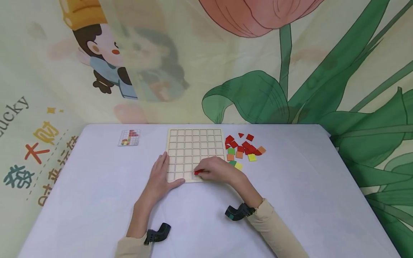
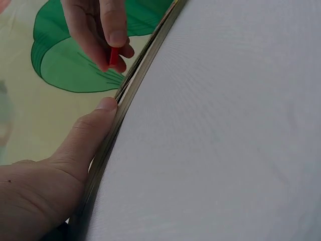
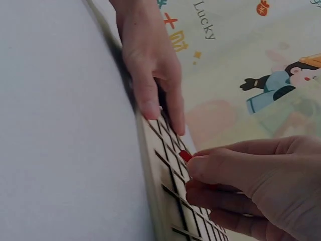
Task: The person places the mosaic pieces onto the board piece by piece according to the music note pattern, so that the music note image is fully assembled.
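Note:
A wooden grid board (image 1: pixel 180 145) with square cells lies on the table. My left hand (image 1: pixel 158 177) rests at its front left corner, fingers straight along the left side and thumb stretched along the front edge. My right hand (image 1: pixel 217 170) is over the lower right of the board and pinches a small red tile (image 1: pixel 198 172) between thumb and fingers. In the right wrist view the red tile (image 3: pixel 185 155) sticks out past the fingertips, close over the cells. The left wrist view shows the same red tile (image 2: pixel 114 56) edge-on; its full shape is hidden by the fingers.
Right of the board lie loose red tiles (image 1: pixel 246 145), with orange tiles (image 1: pixel 239 154), green tiles (image 1: pixel 231 151) and yellow tiles (image 1: pixel 252 157) nearby. A small pattern card (image 1: pixel 129 138) lies at the back left. A printed cloth (image 1: pixel 193 107) hangs behind the white table (image 1: pixel 96 172).

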`<state>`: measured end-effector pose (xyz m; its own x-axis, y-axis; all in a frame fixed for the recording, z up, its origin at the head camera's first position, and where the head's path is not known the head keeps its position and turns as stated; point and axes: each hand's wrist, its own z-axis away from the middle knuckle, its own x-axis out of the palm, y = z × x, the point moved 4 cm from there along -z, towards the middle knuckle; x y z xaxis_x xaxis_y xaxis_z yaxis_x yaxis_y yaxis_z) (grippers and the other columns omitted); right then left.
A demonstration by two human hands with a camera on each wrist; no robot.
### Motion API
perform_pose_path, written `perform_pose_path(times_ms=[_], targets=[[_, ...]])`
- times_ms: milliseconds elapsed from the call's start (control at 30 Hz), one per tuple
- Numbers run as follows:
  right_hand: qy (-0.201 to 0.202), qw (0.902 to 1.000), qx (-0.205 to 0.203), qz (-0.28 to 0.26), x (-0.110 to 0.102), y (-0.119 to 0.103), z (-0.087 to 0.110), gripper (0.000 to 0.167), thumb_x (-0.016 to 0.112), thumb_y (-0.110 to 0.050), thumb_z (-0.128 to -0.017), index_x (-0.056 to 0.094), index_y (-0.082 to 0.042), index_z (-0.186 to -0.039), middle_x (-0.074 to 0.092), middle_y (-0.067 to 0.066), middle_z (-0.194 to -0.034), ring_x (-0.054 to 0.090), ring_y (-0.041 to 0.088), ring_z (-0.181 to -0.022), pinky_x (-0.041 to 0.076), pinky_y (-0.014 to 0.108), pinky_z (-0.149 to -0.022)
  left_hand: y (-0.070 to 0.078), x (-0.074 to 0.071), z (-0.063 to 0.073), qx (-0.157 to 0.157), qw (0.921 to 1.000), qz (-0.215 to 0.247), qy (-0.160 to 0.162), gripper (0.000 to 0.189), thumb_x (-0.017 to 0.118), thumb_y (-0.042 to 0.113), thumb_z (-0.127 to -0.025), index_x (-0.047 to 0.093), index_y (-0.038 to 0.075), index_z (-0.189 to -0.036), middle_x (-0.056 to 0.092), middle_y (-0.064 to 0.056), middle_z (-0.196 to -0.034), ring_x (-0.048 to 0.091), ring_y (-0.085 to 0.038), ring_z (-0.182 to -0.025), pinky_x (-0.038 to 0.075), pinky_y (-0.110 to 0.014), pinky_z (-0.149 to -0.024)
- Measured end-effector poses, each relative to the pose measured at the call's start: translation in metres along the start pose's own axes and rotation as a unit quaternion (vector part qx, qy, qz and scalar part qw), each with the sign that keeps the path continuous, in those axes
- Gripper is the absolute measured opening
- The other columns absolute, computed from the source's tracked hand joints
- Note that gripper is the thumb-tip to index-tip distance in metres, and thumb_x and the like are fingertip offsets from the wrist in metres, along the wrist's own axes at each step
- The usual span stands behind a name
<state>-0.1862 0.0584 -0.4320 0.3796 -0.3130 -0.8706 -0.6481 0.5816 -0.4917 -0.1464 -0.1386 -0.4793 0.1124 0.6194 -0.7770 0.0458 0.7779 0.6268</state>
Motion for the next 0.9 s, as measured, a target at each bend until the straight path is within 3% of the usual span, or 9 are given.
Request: perform_pose_path(times_ms=[200,467,600,733,900], targets=[[-0.002,0.9993,0.034,0.017,0.006,0.000,-0.002,0.022,0.071,-0.021,-0.089,0.075,-0.017,-0.111,0.075,-0.003,-0.100,0.065,0.008,-0.087,0.054,0.025,-0.084,0.000,-0.001,0.001,-0.001,1.0000,0.007,-0.002,0.111,0.079,0.042,-0.077,0.011,0.001,-0.155,0.008,-0.016,-0.164,0.007,-0.039,-0.151,0.021,-0.055,-0.120],[-0.003,0.9972,0.036,0.065,0.008,-0.005,-0.001,0.030,0.072,-0.027,-0.088,0.072,-0.019,-0.116,0.072,-0.004,-0.088,0.055,0.009,-0.074,0.046,0.020,-0.068,0.000,0.000,0.001,0.000,1.0000,0.004,-0.001,0.111,0.079,0.042,-0.077,0.011,0.001,-0.155,0.008,-0.016,-0.164,0.008,-0.038,-0.151,0.021,-0.055,-0.120],[0.002,0.9970,0.032,0.070,0.010,-0.005,0.000,0.029,0.072,-0.026,-0.088,0.072,-0.020,-0.116,0.074,-0.005,-0.098,0.063,0.010,-0.087,0.053,0.024,-0.080,0.001,0.001,0.001,0.001,1.0000,0.002,0.002,0.111,0.079,0.042,-0.077,0.012,0.001,-0.155,0.008,-0.016,-0.164,0.009,-0.038,-0.151,0.021,-0.055,-0.120],[-0.009,0.9984,0.027,0.049,0.014,-0.005,0.000,0.028,0.072,-0.022,-0.088,0.072,-0.017,-0.116,0.070,-0.003,-0.106,0.062,0.012,-0.098,0.053,0.024,-0.085,0.001,0.001,0.001,-0.004,1.0000,-0.002,-0.005,0.111,0.079,0.043,-0.078,0.011,0.001,-0.155,0.007,-0.016,-0.164,0.007,-0.038,-0.151,0.020,-0.055,-0.120],[-0.027,0.9988,0.040,0.002,0.016,-0.007,-0.003,0.033,0.069,-0.017,-0.090,0.069,-0.013,-0.122,0.062,0.000,-0.104,0.054,0.009,-0.089,0.049,0.016,-0.075,0.001,-0.002,-0.001,-0.007,0.9999,-0.007,-0.007,0.110,0.078,0.043,-0.079,0.011,0.001,-0.155,0.007,-0.016,-0.164,0.007,-0.038,-0.151,0.020,-0.055,-0.120]])
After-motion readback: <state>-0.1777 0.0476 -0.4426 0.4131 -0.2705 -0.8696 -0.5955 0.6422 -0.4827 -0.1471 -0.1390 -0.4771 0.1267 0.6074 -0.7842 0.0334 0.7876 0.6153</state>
